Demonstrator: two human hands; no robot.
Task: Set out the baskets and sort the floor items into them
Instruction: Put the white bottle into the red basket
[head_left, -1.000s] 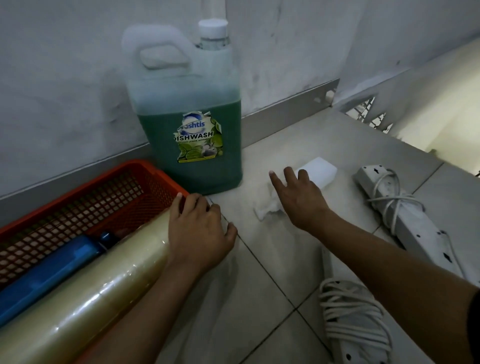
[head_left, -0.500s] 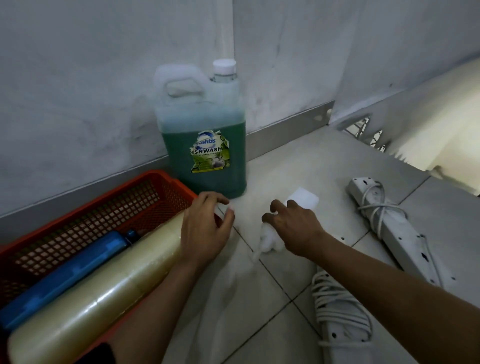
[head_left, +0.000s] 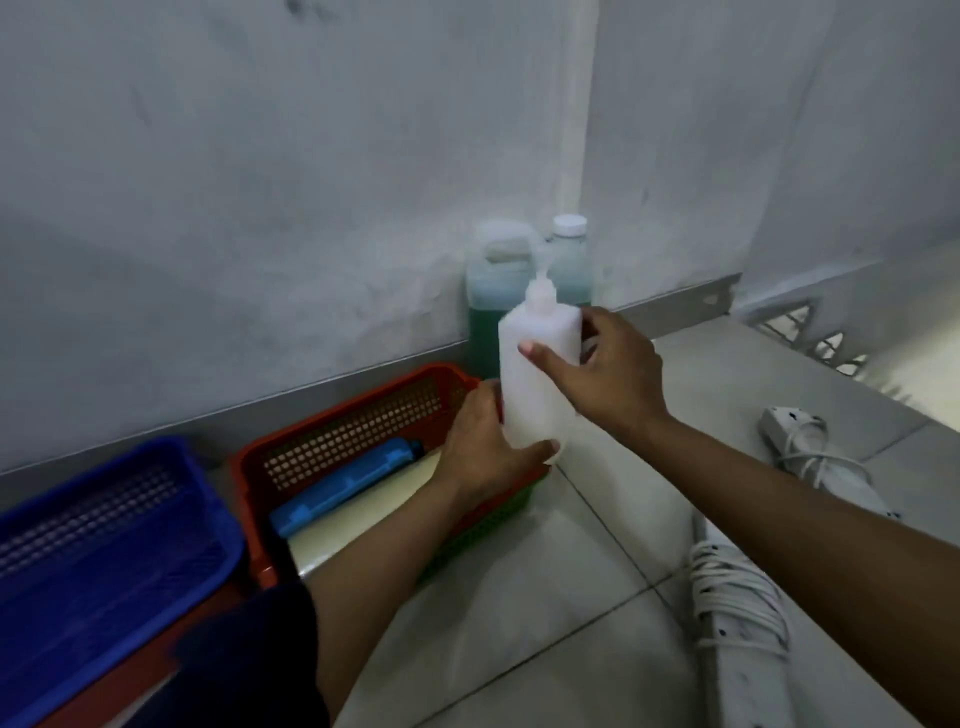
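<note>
- Half a second ago my right hand (head_left: 610, 374) was closing on the white translucent plastic squeeze bottle (head_left: 537, 374) where it lay on the pale tiled floor (head_left: 545, 613); now that bottle is off the tiles and upright in the air, nozzle up, held between both my hands.
- My left hand (head_left: 485, 452), which a moment ago rested on the end of the cream-coloured roll of plastic film (head_left: 332, 545), has left it and now cups the bottle's base, fingers curled under it.
- My right hand grips the bottle's upper body, thumb across the front and fingers wrapped behind.
- The view has pulled back: a blue perforated plastic basket (head_left: 104, 545) now shows to the left of my left forearm, beside the orange perforated plastic basket (head_left: 363, 426).
- The orange basket sits just below my left hand and holds a blue flat case (head_left: 343, 483) and the film roll.
- Behind the bottle stands a large clear jug of green dishwashing liquid (head_left: 488, 312) against the grey wall (head_left: 260, 182).
- Below my right forearm lie two white power strips with coiled cords, one near the wrist (head_left: 810, 457) and one by the elbow (head_left: 737, 623).
</note>
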